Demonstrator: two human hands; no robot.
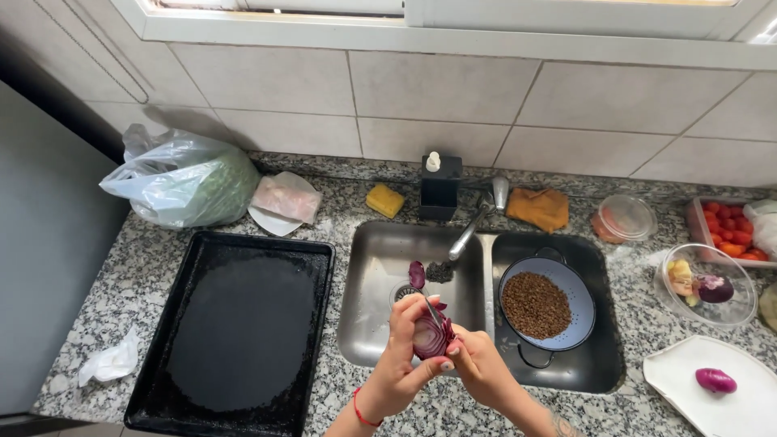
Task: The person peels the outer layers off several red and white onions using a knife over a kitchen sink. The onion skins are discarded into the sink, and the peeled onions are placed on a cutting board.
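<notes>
Nearest the camera, a red onion (431, 337) is held over the front edge of the sink (372, 324) by both hands. It is cupped from the left by the left hand (405, 356), whose fingers are curled around its outer skin, a red band being worn at that wrist. From the right it is met by the right hand (477, 368), which is closed on a small knife (435, 311) whose blade is laid against the top of the onion. Just beyond the fingertips, a loose piece of purple onion skin (416, 275) is seen in the sink basin near the drain.

To the right of the right hand, a blue colander (566, 279) filled with brown lentils is set in the second basin. Further right, a peeled onion (715, 380) is found lying on a white plate (688, 388), and above it a clear bowl (740, 311) holding scraps.

To the left of the left hand, a black baking tray (235, 332) is laid on the granite counter, with a crumpled white paper (109, 360) at its outer side. Well beyond the hands, a yellow sponge (384, 200), a black soap dispenser (439, 188) and a plastic bag (186, 178) are ranged along the tiled wall
</notes>
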